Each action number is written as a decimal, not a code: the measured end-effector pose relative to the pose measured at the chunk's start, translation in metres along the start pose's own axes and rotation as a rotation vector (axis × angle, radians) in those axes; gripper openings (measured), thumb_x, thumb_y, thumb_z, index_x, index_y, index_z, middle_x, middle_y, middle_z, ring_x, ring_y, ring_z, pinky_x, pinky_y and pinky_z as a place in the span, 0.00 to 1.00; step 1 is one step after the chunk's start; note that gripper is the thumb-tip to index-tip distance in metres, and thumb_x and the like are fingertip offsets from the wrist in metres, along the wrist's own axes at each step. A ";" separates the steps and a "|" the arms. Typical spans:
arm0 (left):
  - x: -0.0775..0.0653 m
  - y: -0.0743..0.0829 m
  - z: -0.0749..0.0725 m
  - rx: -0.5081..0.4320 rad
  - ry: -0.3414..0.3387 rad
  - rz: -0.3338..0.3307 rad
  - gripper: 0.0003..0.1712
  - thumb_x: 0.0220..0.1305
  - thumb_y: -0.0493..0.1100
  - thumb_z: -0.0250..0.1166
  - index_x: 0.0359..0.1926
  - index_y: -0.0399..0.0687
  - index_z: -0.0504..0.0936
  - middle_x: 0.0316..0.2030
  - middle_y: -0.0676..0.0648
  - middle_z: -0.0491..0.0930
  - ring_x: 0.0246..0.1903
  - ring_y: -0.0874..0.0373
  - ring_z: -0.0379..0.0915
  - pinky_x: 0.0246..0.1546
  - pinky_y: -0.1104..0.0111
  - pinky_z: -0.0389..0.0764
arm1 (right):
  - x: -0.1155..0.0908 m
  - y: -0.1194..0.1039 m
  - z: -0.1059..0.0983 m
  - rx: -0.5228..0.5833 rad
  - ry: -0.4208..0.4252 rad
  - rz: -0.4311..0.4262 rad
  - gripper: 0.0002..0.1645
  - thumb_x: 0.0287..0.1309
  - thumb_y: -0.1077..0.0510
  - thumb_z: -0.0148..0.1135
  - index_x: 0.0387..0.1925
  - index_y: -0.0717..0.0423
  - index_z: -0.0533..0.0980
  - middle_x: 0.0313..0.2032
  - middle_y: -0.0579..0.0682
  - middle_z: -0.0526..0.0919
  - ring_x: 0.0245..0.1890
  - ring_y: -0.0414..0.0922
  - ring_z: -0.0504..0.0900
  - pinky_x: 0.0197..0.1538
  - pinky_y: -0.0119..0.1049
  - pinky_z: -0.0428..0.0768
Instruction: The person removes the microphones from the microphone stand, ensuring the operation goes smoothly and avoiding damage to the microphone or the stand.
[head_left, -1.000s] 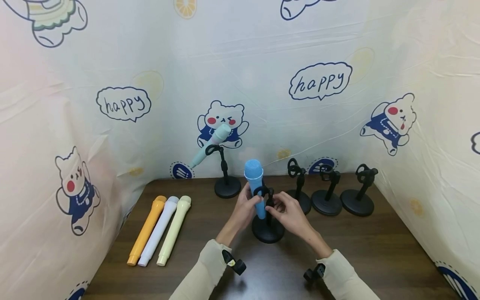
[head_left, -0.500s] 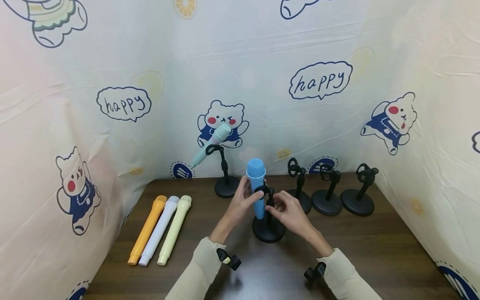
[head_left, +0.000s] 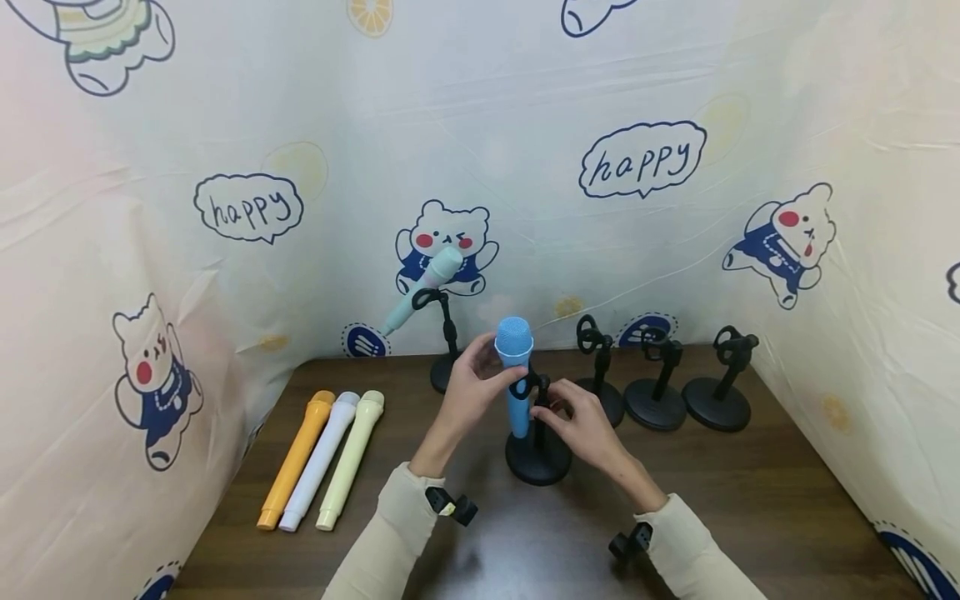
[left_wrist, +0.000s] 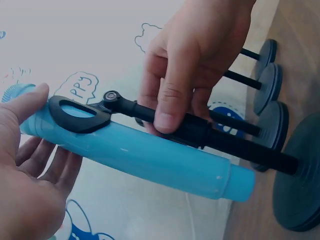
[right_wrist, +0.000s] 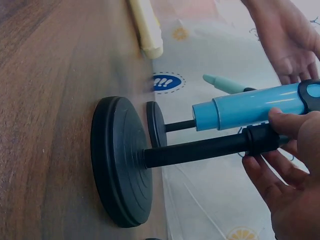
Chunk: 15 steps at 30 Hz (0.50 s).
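Observation:
A blue microphone (head_left: pixel 513 340) sits in the ring clip (left_wrist: pixel 80 126) of a black desk stand (head_left: pixel 537 463), near upright in the head view. My left hand (head_left: pixel 467 396) holds the microphone just below its mesh head, thumb on the near side and fingers behind. In the left wrist view the microphone's lower end (left_wrist: pixel 237 184) sticks out past the clip, beside the pole. My right hand (head_left: pixel 588 427) pinches the collar (right_wrist: pixel 261 138) of the stand's pole between thumb and fingers. The stand's round base (right_wrist: pixel 122 162) rests on the table.
Behind, a mint microphone (head_left: pixel 424 287) leans in another stand (head_left: pixel 448 332). Three stands with bare clips, among them one at the far right (head_left: pixel 716 406), stand at the back right. Orange (head_left: pixel 296 458), white (head_left: pixel 318 461) and pale yellow (head_left: pixel 350 458) microphones lie side by side at left.
My left hand has slid up the blue microphone towards its head, and the microphone has shifted slightly right. The right hand keeps its grip on the pole.

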<state>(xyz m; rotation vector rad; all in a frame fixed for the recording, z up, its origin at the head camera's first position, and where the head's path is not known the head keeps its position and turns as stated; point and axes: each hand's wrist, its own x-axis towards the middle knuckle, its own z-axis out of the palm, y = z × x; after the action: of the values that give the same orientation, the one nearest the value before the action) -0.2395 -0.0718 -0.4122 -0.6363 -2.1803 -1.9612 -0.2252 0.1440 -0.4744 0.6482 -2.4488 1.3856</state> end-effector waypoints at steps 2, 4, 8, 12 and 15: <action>0.000 0.003 0.000 0.043 0.020 0.020 0.33 0.68 0.42 0.75 0.71 0.46 0.76 0.64 0.41 0.82 0.62 0.45 0.82 0.67 0.47 0.81 | 0.000 -0.001 0.000 -0.006 0.006 -0.007 0.08 0.65 0.57 0.75 0.44 0.52 0.85 0.39 0.46 0.86 0.40 0.44 0.89 0.46 0.49 0.90; 0.001 0.004 0.001 0.076 0.032 0.038 0.33 0.67 0.42 0.76 0.70 0.46 0.77 0.62 0.41 0.83 0.59 0.45 0.83 0.65 0.46 0.82 | 0.000 -0.002 -0.001 -0.015 0.012 -0.009 0.08 0.64 0.58 0.76 0.42 0.52 0.85 0.38 0.46 0.86 0.39 0.43 0.88 0.45 0.49 0.90; 0.002 0.005 0.000 0.088 0.039 0.052 0.32 0.67 0.41 0.76 0.69 0.44 0.78 0.61 0.41 0.84 0.58 0.42 0.83 0.63 0.45 0.83 | 0.000 -0.002 -0.001 -0.031 0.014 -0.005 0.07 0.63 0.58 0.77 0.40 0.52 0.85 0.37 0.45 0.86 0.38 0.41 0.88 0.44 0.47 0.90; 0.004 0.006 -0.001 0.071 0.040 0.054 0.31 0.67 0.41 0.76 0.69 0.44 0.79 0.61 0.41 0.84 0.58 0.41 0.84 0.64 0.46 0.83 | 0.001 -0.002 -0.001 -0.024 0.018 -0.005 0.07 0.63 0.58 0.77 0.39 0.52 0.85 0.37 0.45 0.86 0.38 0.41 0.88 0.44 0.50 0.90; 0.007 0.007 -0.001 0.065 0.043 0.056 0.31 0.67 0.41 0.76 0.68 0.44 0.79 0.59 0.41 0.85 0.56 0.41 0.85 0.62 0.50 0.85 | 0.002 -0.002 -0.001 -0.016 0.022 -0.010 0.07 0.63 0.58 0.77 0.39 0.52 0.84 0.37 0.46 0.86 0.37 0.41 0.88 0.44 0.52 0.90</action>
<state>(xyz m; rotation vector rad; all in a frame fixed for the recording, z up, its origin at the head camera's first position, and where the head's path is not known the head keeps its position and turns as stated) -0.2427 -0.0713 -0.4028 -0.6322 -2.1673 -1.8515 -0.2260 0.1431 -0.4719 0.6373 -2.4343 1.3606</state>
